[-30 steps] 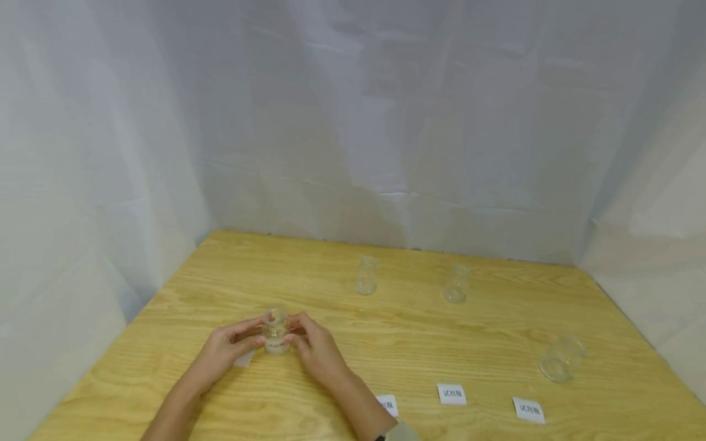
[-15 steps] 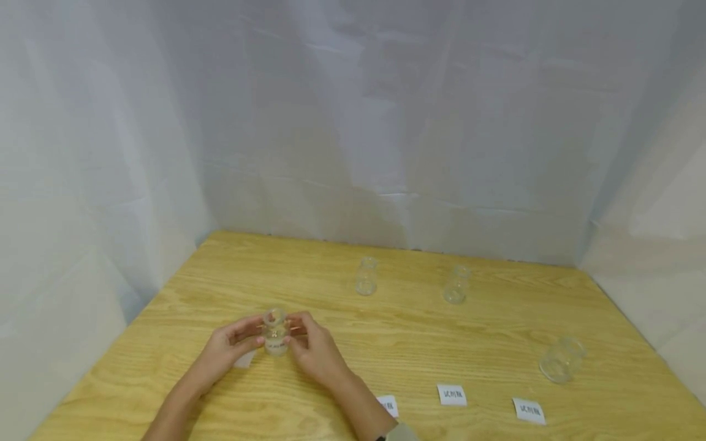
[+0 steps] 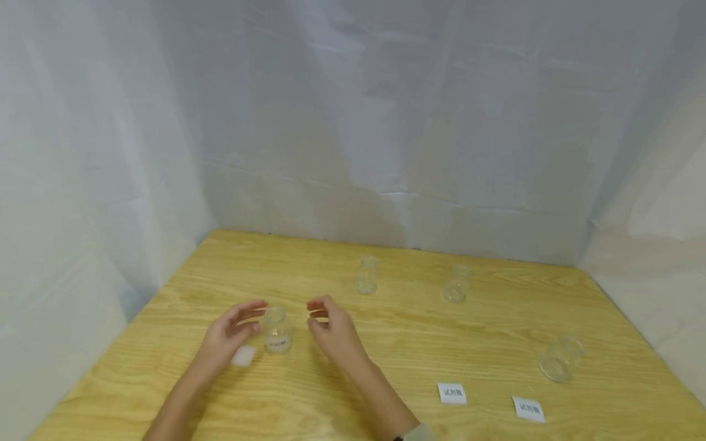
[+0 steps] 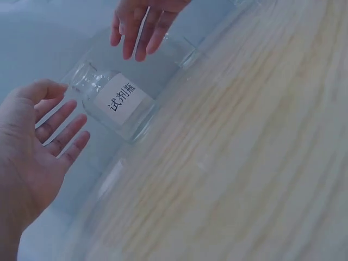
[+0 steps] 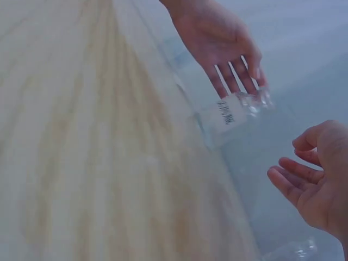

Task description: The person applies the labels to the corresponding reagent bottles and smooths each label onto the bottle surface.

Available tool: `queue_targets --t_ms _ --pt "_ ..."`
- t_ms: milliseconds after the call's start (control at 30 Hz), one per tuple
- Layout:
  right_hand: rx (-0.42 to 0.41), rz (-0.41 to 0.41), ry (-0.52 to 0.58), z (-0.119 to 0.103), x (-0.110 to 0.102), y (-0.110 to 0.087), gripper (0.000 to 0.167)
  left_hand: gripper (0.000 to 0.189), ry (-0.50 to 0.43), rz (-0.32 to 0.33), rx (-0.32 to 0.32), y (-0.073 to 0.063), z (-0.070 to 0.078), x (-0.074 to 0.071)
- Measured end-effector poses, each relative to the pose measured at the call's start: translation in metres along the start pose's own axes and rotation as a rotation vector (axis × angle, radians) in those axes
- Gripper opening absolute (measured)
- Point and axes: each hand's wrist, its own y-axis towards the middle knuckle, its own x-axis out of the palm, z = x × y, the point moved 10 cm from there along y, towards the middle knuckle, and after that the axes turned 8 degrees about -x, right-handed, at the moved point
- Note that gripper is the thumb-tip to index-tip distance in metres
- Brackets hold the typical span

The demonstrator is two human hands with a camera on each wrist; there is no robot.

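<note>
A small clear glass reagent bottle (image 3: 277, 327) stands upright on the table, left of centre. Its front bears a white label (image 4: 120, 99) with black handwritten characters. My left hand (image 3: 223, 335) is just left of the bottle, fingers loosely bent and holding nothing. To the right, with a gap of bare wood between, my right hand (image 3: 337, 334) is held with relaxed fingers and an unfilled grasp. Both wrist views show the bottle between the two hands, with the left fingers (image 4: 57, 130) spread. A blank whitish paper piece (image 3: 242, 356) lies beside the left hand.
Two more clear bottles, one left (image 3: 366, 275) and one right (image 3: 456, 284), are toward the back of the table. A third bottle (image 3: 561, 359) is at the right. Two written labels, a nearer-centre label (image 3: 451, 393) and a right label (image 3: 528, 409), lie at the front.
Both hands have let go of the bottle and drawn apart, the right one moving farther, to the right. The bottle stays in place; the right forearm now covers a label at the front.
</note>
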Motion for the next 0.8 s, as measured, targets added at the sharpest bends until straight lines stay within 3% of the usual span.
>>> queue_targets --t_ms 133,233,333,400,533,633,800 --pt "-0.048 0.076 -0.043 -0.009 -0.043 0.006 0.02 0.031 0.006 0.046 0.058 0.006 0.029 0.001" --pt "-0.066 0.15 -0.099 -0.008 -0.079 0.011 0.018 0.028 -0.017 0.065 0.085 0.018 0.053 0.009" --pt "-0.032 0.195 -0.145 0.002 -0.107 0.015 0.018 0.026 -0.049 0.063 0.051 0.035 0.067 0.027" --pt "0.002 0.208 -0.175 0.011 -0.121 0.019 0.018 0.026 -0.055 0.064 -0.011 0.048 0.068 0.044" --pt "0.036 0.218 -0.213 0.033 -0.135 0.025 0.02 0.03 -0.055 0.062 -0.126 0.07 0.055 0.084" --pt "0.053 0.213 -0.223 0.05 -0.138 0.029 0.024 0.036 -0.041 0.059 -0.204 0.085 0.033 0.112" --pt "0.121 0.161 -0.136 0.078 -0.131 0.036 0.034 0.049 0.002 0.079 -0.312 0.105 -0.005 0.137"
